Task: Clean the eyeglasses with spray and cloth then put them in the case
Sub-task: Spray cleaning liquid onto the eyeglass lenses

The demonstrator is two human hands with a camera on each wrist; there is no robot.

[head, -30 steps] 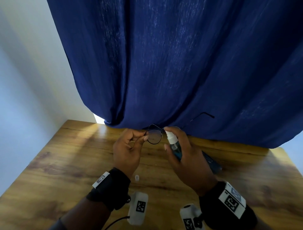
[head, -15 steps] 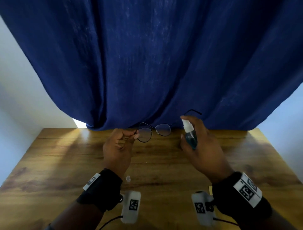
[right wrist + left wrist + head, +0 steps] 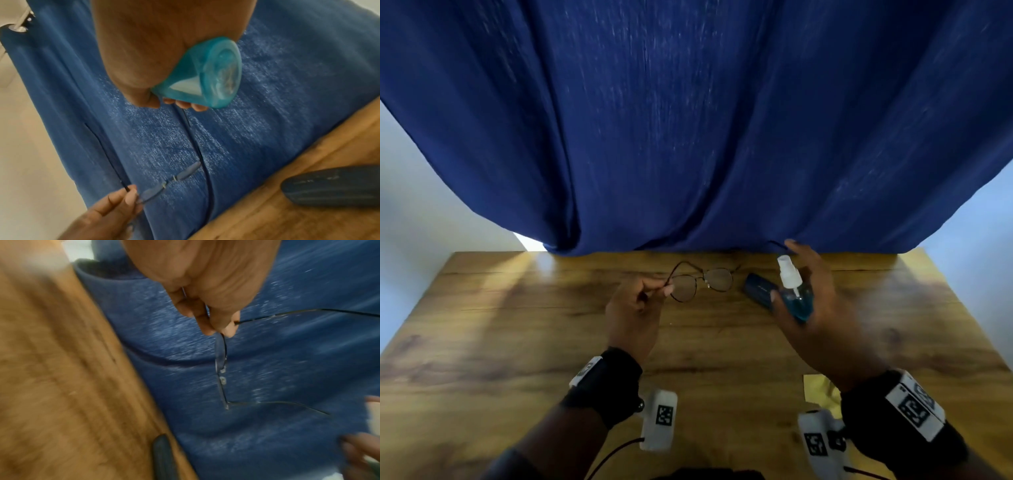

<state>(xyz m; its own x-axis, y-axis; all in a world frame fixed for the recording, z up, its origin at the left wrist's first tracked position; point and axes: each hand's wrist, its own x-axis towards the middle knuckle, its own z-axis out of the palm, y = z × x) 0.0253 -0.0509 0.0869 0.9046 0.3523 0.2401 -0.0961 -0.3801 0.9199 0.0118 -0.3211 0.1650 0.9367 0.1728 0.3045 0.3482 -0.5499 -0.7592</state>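
My left hand (image 3: 654, 291) pinches thin wire-framed eyeglasses (image 3: 702, 282) by the left hinge and holds them above the wooden table (image 3: 517, 325), arms unfolded. In the left wrist view the eyeglasses (image 3: 222, 369) hang from the fingertips (image 3: 216, 327), seen edge-on. My right hand (image 3: 801, 298) grips a small blue spray bottle (image 3: 796, 298) with a white nozzle, to the right of the glasses. The spray bottle (image 3: 205, 73) shows its base in the right wrist view, with the eyeglasses (image 3: 170, 180) below. A dark blue case (image 3: 758, 289) lies on the table between the hands. A yellow cloth (image 3: 816, 390) lies near my right wrist.
A dark blue curtain (image 3: 688, 120) hangs along the table's far edge. White walls stand to either side. The dark case (image 3: 329, 188) lies near the table's back edge in the right wrist view.
My right hand with the spray bottle has moved right, away from the glasses. The view has shifted, and the case and yellow cloth have come into sight.
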